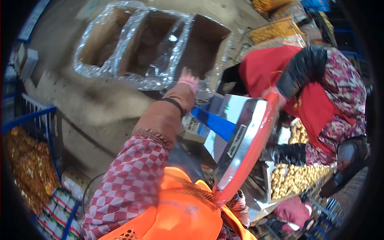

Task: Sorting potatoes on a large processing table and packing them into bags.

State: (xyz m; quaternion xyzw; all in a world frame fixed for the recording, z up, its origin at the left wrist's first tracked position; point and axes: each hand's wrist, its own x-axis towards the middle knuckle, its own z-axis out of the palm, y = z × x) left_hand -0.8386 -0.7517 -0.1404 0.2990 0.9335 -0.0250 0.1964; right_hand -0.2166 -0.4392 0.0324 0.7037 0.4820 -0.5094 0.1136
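Note:
My left hand (188, 78) reaches forward with its fingers apart and nothing seen in it, slightly blurred. It is over the near edge of the right-hand carton (223, 54), beside the clear plastic liner (156, 73); I cannot tell whether it touches. Two more open cartons, a middle one (141, 42) and a left one (96, 45), stand alongside with liner film folded over their rims. My right hand is out of view; only part of its sleeve (241, 210) shows, behind what looks like a scale's red and silver display head (243, 150).
A blue post (214, 123) joins the display head. To the right a co-worker in a red apron (270, 66) bends over, one hand by the head's top. Potato-like produce (295, 180) fills a box. Orange mesh sacks (30, 162) sit in a blue-framed cart (30, 118) at left.

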